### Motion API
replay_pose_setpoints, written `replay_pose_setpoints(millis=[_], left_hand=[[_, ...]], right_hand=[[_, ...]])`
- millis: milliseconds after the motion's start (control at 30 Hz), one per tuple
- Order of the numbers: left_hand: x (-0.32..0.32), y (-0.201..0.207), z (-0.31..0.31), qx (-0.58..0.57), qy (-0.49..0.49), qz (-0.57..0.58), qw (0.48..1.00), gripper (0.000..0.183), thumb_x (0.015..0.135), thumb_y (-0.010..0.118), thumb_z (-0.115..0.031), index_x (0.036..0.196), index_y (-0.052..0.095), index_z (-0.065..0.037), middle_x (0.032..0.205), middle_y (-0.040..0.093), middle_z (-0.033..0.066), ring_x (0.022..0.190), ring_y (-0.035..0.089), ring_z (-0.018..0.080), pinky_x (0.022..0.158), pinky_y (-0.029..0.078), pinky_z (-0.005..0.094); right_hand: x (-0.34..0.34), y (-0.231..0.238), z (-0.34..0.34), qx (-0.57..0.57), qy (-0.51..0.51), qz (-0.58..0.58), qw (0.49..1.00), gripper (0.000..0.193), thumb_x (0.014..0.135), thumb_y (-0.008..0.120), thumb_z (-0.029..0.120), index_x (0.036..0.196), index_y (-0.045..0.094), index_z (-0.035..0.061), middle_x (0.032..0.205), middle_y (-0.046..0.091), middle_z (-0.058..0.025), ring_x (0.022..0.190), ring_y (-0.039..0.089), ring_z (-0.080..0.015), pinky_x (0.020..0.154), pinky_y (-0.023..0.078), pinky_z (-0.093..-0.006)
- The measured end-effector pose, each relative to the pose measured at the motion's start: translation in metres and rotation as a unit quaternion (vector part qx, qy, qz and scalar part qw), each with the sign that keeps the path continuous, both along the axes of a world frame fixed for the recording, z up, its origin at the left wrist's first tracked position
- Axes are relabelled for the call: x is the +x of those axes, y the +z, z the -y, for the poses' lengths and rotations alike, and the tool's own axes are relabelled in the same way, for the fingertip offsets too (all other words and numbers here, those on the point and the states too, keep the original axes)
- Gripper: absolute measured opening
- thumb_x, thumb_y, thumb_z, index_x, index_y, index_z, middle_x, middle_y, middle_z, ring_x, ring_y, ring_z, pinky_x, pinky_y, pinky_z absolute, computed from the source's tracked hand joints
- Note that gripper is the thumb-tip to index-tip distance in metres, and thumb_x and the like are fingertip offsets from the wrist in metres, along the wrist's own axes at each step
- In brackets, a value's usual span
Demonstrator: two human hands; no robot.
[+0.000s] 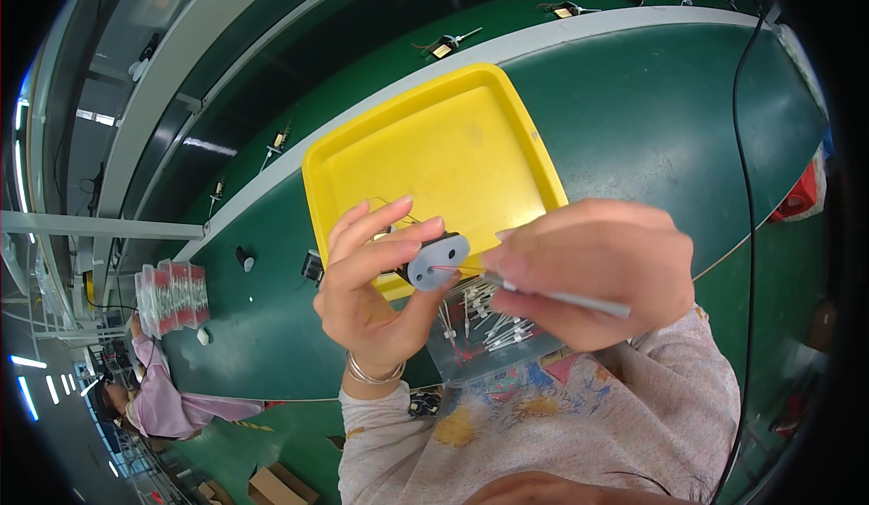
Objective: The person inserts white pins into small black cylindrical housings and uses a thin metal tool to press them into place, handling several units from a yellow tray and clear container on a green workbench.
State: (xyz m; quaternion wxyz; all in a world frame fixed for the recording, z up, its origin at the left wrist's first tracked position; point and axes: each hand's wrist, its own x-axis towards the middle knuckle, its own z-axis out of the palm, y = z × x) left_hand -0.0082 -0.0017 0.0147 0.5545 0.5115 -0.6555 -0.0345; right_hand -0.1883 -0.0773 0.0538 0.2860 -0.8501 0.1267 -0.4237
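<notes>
while the left hand (376, 288) grasps a small grey oval part (437, 262) with holes between thumb and fingers at mid-frame, the right hand (588, 274) pinches a thin silver probe (561, 298) whose red-wired tip touches that part. just below them a clear plastic box (489, 347) of similar silver pins sits on the green desk (652, 116), and a yellow tray (453, 157) lies behind. a person in pink sits at the lower left of the frame, beside a clear box of red pieces (172, 297).
</notes>
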Motion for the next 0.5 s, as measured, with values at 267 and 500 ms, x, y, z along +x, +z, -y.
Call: replay_pose_setpoints(millis=[267, 500], left_hand=[[0.000, 0.003, -0.003, -0.003, 0.032, 0.044, 0.999, 0.034, 0.066, 0.074, -0.005, 0.092, 0.053, -0.009, 0.087, 0.069, 0.0079, 0.103, 0.059, 0.0274, 0.094, 0.036, 0.0456], [0.001, 0.003, -0.003, -0.009, 0.046, 0.048, 0.998, 0.033, 0.066, 0.074, -0.005, 0.091, 0.054, -0.009, 0.087, 0.069, 0.0072, 0.102, 0.059, 0.0276, 0.095, 0.034, 0.0465]], right_hand=[[0.013, -0.025, 0.000, -0.158, 0.001, 0.174, 0.972, 0.025, 0.060, 0.065, 0.008, 0.083, 0.063, -0.0031, 0.080, 0.063, -0.0138, 0.067, 0.064, -0.0210, 0.059, 0.053, -0.0267], [0.015, -0.024, 0.000, -0.156, 0.016, 0.187, 0.970, 0.025, 0.061, 0.060, 0.011, 0.082, 0.063, -0.0038, 0.079, 0.062, -0.0140, 0.066, 0.063, -0.0216, 0.058, 0.052, -0.0266]])
